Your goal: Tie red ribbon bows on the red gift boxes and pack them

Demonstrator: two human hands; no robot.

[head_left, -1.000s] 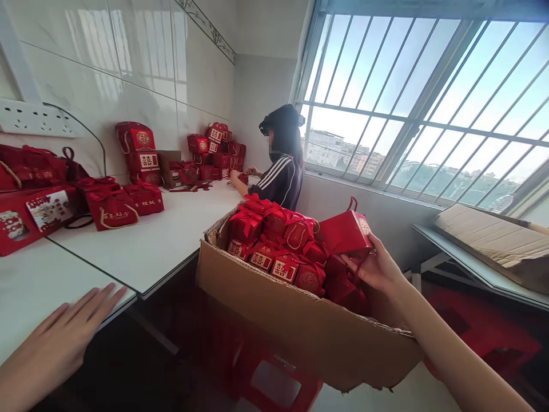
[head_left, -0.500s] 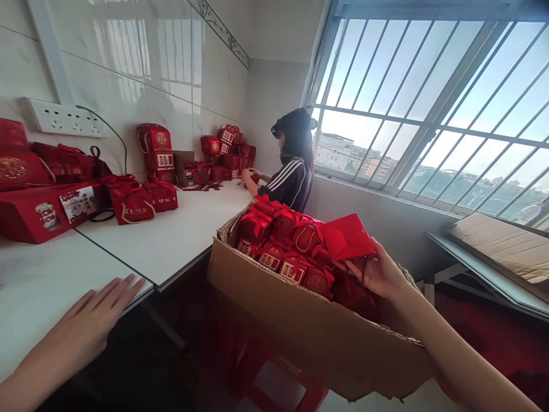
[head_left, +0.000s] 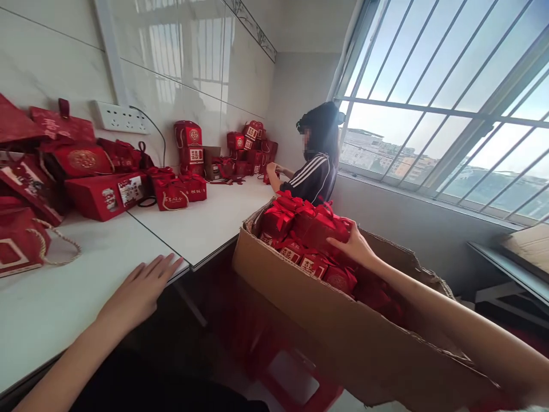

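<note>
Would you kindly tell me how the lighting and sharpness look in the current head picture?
In the head view, the barred window is the brightest area; in the head view, striped reflections glare on the glossy wall tiles; also in the head view, the cardboard box has a shaded front, and the right forearm looks soft towards the lower right corner.

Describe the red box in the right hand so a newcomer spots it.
Go from the white table to the open cardboard carton beside it. Inside, look at the top of the packed red boxes. The held box is the only one there gripped by the right hand.
</note>
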